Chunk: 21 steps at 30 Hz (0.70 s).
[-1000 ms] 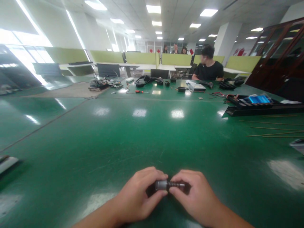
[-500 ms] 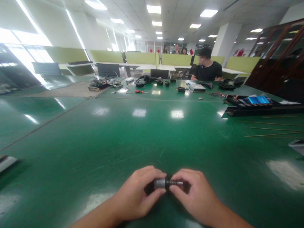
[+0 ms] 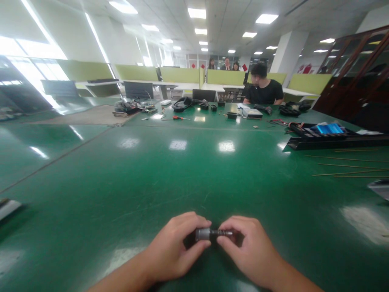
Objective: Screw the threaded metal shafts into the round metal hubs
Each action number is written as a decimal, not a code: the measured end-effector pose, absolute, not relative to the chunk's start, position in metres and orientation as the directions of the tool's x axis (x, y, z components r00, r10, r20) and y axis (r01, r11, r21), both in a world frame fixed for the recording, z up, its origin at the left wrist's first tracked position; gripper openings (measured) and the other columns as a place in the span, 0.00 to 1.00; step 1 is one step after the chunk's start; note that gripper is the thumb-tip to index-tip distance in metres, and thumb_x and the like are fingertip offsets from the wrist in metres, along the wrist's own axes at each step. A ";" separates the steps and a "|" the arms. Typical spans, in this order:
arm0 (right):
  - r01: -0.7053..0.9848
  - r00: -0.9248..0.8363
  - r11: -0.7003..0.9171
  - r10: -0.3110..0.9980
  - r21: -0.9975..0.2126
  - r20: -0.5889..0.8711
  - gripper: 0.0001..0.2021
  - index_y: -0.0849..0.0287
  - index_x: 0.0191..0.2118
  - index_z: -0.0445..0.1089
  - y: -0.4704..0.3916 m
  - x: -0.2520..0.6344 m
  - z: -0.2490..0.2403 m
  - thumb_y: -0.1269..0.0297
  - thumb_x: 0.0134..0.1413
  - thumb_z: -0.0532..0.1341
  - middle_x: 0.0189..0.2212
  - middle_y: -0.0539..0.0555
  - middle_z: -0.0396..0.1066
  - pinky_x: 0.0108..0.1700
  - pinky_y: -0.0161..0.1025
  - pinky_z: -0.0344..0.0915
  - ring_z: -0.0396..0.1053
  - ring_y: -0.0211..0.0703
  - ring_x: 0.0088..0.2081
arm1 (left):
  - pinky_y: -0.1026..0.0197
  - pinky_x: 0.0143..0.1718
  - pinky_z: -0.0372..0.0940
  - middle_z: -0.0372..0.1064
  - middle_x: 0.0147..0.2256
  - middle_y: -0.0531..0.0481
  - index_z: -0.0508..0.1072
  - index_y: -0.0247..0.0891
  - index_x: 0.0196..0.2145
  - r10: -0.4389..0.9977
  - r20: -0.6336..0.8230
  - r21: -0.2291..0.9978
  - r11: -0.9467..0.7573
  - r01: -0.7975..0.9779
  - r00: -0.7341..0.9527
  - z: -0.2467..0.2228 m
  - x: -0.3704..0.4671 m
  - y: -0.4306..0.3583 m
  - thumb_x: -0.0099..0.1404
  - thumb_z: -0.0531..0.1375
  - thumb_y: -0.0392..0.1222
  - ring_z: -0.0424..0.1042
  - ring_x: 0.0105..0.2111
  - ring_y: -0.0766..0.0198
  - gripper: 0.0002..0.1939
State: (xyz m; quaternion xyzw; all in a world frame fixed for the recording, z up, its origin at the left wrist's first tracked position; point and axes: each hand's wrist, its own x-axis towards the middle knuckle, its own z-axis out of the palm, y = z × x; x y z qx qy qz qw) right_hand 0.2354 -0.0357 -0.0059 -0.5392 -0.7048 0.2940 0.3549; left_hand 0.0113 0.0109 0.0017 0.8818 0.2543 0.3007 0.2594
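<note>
While both hands pinch it, the little metal bolt sits low over the green surface, right at the near edge.

Left hand is curled closed around the thicker grey head end, thumb and fingers wrapped on it, and the right hand is closed too, fingertips gripping the darker threaded shaft. Can't tell if the bolt touches the surface or hangs just above it. Far beyond the bolt there's a red-handled screwdriver among scattered bits, and a person in a black shirt sits at the far side. Off to the bolt's right, well apart, lies a long black tray with thin sticks nearer.
</note>
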 end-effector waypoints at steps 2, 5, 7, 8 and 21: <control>0.554 -0.167 0.247 0.969 -0.795 0.185 0.03 0.56 0.30 0.77 -0.035 0.236 -0.006 0.70 0.52 0.67 0.24 0.48 0.74 0.31 0.35 0.59 0.69 0.40 0.27 | 0.63 0.40 0.66 0.74 0.39 0.50 0.70 0.42 0.50 0.610 0.403 0.607 -0.736 0.299 0.683 0.001 0.011 0.011 0.66 0.61 0.34 0.72 0.36 0.64 0.15; 0.552 -0.162 0.246 0.969 -0.796 0.187 0.03 0.57 0.30 0.77 -0.034 0.237 -0.007 0.71 0.52 0.66 0.25 0.48 0.74 0.32 0.35 0.59 0.70 0.40 0.28 | 0.62 0.40 0.67 0.74 0.39 0.50 0.70 0.42 0.50 0.616 0.393 0.606 -0.732 0.311 0.683 0.001 0.010 0.012 0.66 0.61 0.35 0.72 0.37 0.63 0.14; 0.551 -0.158 0.243 0.970 -0.798 0.187 0.03 0.57 0.30 0.77 -0.034 0.237 -0.006 0.71 0.53 0.66 0.24 0.48 0.74 0.32 0.35 0.59 0.69 0.40 0.27 | 0.62 0.40 0.67 0.74 0.39 0.50 0.70 0.42 0.50 0.617 0.387 0.609 -0.729 0.312 0.685 0.001 0.010 0.012 0.66 0.61 0.35 0.72 0.37 0.63 0.14; 0.552 -0.156 0.240 0.971 -0.799 0.184 0.03 0.57 0.30 0.77 -0.034 0.237 -0.006 0.71 0.53 0.66 0.24 0.48 0.73 0.32 0.35 0.59 0.69 0.40 0.27 | 0.62 0.40 0.67 0.74 0.39 0.50 0.70 0.42 0.50 0.617 0.388 0.611 -0.728 0.310 0.685 0.001 0.010 0.012 0.66 0.61 0.35 0.72 0.37 0.63 0.14; 0.533 -0.110 0.174 0.985 -0.828 0.136 0.03 0.57 0.30 0.78 -0.034 0.235 -0.005 0.67 0.53 0.67 0.24 0.48 0.74 0.30 0.34 0.61 0.70 0.40 0.26 | 0.62 0.41 0.67 0.74 0.40 0.50 0.71 0.42 0.49 0.633 0.376 0.617 -0.716 0.327 0.677 0.002 0.009 0.013 0.67 0.61 0.36 0.73 0.38 0.63 0.14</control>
